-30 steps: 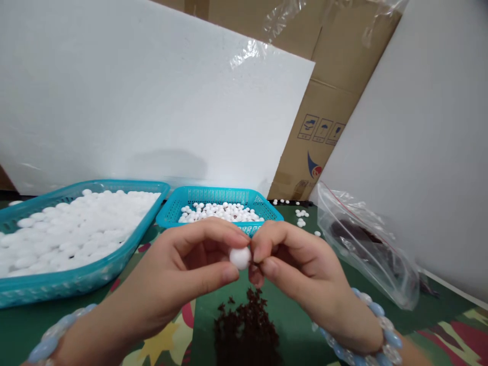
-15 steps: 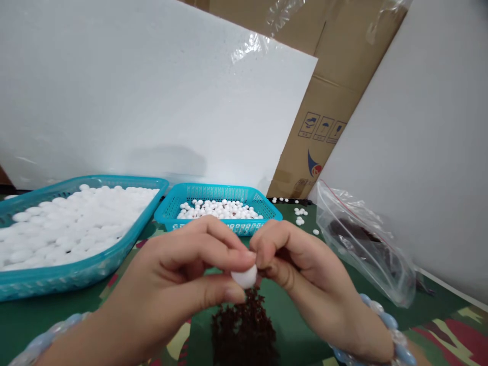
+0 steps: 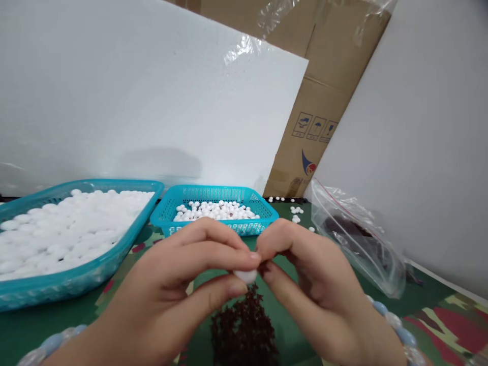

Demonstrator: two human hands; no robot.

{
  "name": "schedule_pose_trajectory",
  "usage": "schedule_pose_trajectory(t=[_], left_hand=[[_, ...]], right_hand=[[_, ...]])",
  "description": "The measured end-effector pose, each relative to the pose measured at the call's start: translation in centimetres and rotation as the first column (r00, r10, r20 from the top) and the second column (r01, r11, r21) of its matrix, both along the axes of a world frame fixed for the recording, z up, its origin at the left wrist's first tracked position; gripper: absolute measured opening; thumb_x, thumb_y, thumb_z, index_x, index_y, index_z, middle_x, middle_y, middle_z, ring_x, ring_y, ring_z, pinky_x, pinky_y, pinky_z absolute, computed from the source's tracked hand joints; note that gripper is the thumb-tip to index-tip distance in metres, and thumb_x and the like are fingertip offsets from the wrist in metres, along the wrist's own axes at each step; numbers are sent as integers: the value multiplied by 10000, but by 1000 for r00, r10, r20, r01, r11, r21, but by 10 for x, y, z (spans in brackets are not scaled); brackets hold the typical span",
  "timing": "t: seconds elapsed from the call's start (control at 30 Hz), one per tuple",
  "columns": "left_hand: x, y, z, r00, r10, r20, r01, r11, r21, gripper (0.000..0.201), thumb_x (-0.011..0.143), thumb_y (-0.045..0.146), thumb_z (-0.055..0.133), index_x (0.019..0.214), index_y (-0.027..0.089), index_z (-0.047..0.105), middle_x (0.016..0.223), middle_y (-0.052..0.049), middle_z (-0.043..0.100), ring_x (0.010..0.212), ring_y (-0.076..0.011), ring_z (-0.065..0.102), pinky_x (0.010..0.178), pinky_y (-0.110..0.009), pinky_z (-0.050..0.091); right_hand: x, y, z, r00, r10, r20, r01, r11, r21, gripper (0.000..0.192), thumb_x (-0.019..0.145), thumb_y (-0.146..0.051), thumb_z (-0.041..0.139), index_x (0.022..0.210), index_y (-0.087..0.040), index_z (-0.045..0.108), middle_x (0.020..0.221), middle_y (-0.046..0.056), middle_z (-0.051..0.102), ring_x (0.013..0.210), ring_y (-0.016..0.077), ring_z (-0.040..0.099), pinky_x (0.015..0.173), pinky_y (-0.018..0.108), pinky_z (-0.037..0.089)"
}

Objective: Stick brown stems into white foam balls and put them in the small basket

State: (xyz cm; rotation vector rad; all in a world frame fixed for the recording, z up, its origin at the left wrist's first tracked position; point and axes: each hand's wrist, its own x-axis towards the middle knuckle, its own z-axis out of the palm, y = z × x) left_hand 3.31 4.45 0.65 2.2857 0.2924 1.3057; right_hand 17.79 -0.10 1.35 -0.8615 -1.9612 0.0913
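My left hand [image 3: 179, 284] pinches a small white foam ball [image 3: 246, 276] between thumb and forefinger, just above a heap of dark brown bits [image 3: 244, 330] on the green cloth. My right hand [image 3: 312, 284] meets it from the right, its thumb and forefinger tips closed against the ball's right side. What those fingertips hold, if anything, is hidden. Both wrists carry pale blue bead bracelets.
A large teal basket [image 3: 84, 277] of bigger white balls stands at the left. A smaller teal basket [image 3: 263, 216] of small white balls stands behind my hands. A clear zip bag [image 3: 354, 239] with dark contents lies at the right. White boards and cardboard boxes lean behind.
Both hands with the ball have sunk lower, closer to the brown heap. My left fingers now cover more of the ball.
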Motion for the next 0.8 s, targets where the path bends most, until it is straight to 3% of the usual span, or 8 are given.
schedule_pose_trajectory(t=[0.2, 0.37, 0.47, 0.8], left_hand=[[4, 2, 0, 1000, -21, -22, 18, 992, -129, 210, 633, 147, 498, 746, 307, 573, 707, 43, 540, 633, -74, 489, 506, -109, 387], [5, 2, 1, 995, -98, 20, 99, 936, -337, 220, 647, 130, 486, 748, 309, 566, 757, 63, 551, 703, -69, 483, 564, -100, 397], [5, 1, -1, 987, -139, 80, 159, 906, -391, 212, 661, 131, 473, 753, 300, 562, 765, 69, 555, 717, -66, 491, 600, -104, 408], [7, 4, -3, 989, -122, 78, 138, 961, -242, 205, 678, 159, 444, 790, 299, 542, 725, 82, 565, 683, -35, 522, 594, -41, 436]], right_hand=[[1, 3, 3, 998, 55, -26, -57, 994, -90, 160, 601, -25, 394, 550, -167, 344, 526, -32, 407, 484, 46, 381, 447, 141, 334], [3, 4, 5, 982, 165, -93, -175, 978, -112, 172, 602, -7, 375, 579, -178, 376, 549, -32, 417, 505, 53, 396, 472, 151, 352], [4, 3, 6, 979, 179, -95, -189, 976, -112, 177, 615, -4, 375, 597, -178, 403, 565, -29, 434, 520, 55, 408, 488, 155, 357], [1, 5, 5, 980, 177, -94, -186, 978, -94, 143, 605, -8, 375, 574, -146, 398, 543, -25, 414, 510, 46, 386, 482, 136, 340]])
